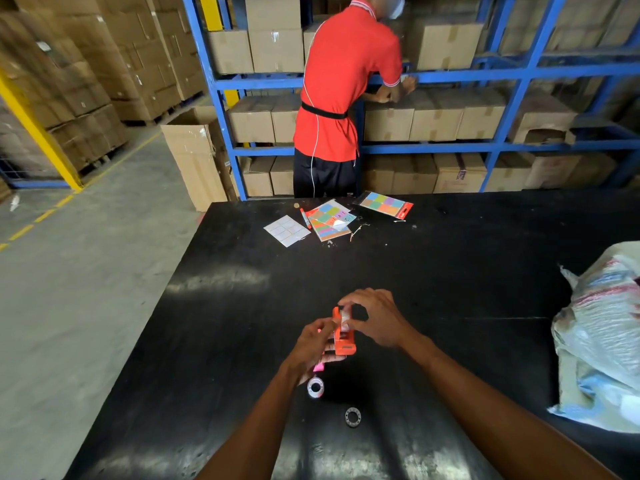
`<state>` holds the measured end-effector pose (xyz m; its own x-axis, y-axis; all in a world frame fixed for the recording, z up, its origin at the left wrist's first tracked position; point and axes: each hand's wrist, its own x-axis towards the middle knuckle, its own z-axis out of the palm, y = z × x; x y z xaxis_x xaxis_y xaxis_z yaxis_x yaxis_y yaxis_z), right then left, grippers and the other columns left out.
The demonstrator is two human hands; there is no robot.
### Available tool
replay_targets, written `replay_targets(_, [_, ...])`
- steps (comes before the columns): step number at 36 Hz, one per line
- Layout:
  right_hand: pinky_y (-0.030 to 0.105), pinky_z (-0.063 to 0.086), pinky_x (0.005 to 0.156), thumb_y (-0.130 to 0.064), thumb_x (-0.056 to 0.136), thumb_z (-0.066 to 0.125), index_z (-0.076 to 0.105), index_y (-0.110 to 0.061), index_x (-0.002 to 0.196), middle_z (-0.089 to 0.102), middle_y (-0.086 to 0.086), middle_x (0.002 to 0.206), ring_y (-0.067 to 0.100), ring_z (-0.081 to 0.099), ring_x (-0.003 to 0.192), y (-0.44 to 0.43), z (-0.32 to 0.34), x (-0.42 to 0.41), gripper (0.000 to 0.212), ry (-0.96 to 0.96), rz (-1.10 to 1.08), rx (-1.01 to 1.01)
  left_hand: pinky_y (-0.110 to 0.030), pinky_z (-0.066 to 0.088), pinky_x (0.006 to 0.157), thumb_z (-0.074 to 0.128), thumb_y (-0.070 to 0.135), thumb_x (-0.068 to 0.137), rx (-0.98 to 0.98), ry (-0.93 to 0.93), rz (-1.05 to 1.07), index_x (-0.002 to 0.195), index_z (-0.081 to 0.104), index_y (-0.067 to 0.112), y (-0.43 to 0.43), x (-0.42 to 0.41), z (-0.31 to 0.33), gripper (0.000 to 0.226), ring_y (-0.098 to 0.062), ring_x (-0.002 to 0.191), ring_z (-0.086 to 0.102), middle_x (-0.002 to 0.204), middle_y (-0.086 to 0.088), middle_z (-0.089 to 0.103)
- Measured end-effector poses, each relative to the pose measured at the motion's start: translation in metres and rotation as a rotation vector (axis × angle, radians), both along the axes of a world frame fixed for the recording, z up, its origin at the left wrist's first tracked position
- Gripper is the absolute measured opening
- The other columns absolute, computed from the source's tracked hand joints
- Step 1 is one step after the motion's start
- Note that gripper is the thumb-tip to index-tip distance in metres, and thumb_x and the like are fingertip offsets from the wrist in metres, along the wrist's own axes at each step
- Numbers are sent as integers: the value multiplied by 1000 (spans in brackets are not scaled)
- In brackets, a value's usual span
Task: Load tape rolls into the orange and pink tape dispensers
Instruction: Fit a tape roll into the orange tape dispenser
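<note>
The right hand [375, 318] pinches the top of a small clear tape roll [345, 318] seated in the small orange plastic tape dispenser [341, 336], thumb and forefinger closed on the roll or its loose end; which of the two cannot be told. The left hand [317, 344] is wrapped shut around the dispenser's side and base, and seems to pin the pink plastic dispenser [319, 367] beneath it, only a sliver of pink showing under the palm.

To do this step well, the left hand should hold the orange body steady while the right presses the roll squarely onto its hub, then draws the free end forward over the cutter without letting it fold back on itself.

Just below the left wrist a second clear tape roll [315, 388] stands on the black table [450, 289], and a small dark ring [353, 417] lies flat nearer the camera.

Far across the table lie packs of coloured sticky labels [383, 204] and a red marker [305, 218]; a white woven sack [602, 334] sits at the right edge. No writing on any of these is legible
</note>
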<state>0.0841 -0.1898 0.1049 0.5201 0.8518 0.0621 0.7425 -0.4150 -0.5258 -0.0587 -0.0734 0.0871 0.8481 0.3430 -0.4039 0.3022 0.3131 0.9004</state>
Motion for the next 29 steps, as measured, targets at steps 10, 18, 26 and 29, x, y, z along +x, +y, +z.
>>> replay_targets(10, [46,19,116,-36,88,71,67,-34,116,60,-14,131,8,44,129,-1,-3,3,28,-38,46,-27,-45,59,91,51,41,100,18,-2,10,115,65,16,4,2,1,32,-28,95,76,108,-8,75])
replay_targets(18, [51,8,121,-40,87,71,69,-36,102,64,-14,125,5,48,128,4,-1,7,15,-34,48,-73,-46,59,91,50,37,102,-5,16,32,114,65,14,2,1,-5,30,-33,99,74,112,-12,74])
replay_targets(26, [52,10,121,-38,88,70,67,-34,114,64,-11,127,8,52,125,5,-2,4,26,-23,38,-82,-40,61,85,51,38,101,6,18,29,117,64,12,3,2,-2,33,-31,97,74,112,-13,74])
replay_targets(29, [52,10,121,-36,89,70,69,-34,113,66,-11,125,8,52,124,4,-2,7,25,-25,47,-75,-39,61,83,51,37,101,5,21,31,115,65,13,4,3,-3,32,-31,97,74,112,-12,74])
